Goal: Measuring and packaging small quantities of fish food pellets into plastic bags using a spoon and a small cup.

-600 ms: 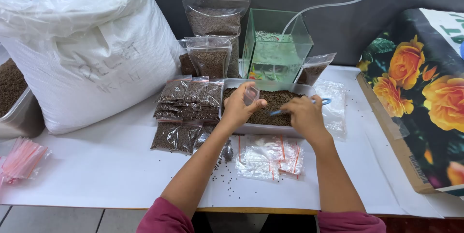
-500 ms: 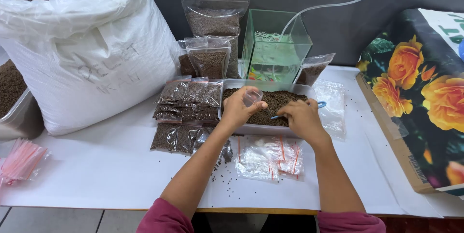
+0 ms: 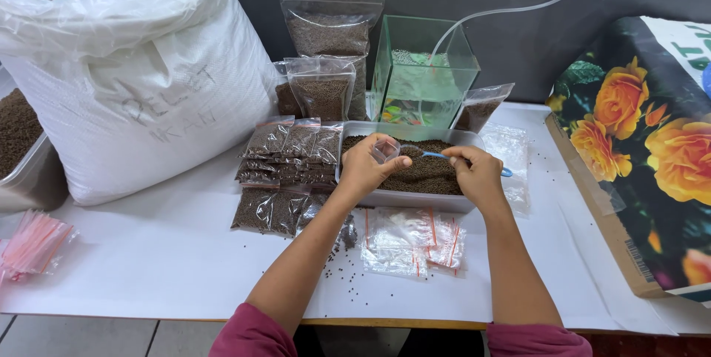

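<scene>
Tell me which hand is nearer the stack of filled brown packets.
Left. The left hand holds a small clear bag just right of the filled packets; the right hand, holding the blue scoop, is farther right over the tray.

A large white sack, open at the top and full of brown pellets, stands at the table's rear left and bears faint handwriting. Tall clear pellet bags stand upright behind a smaller clear pellet bag. Small filled zip bags lie in overlapping rows left of the tray. Empty red-striped zip bags lie at the front. A pink-striped bag bundle lies far left. A barcode label sits on the cardboard box edge at right.
</scene>
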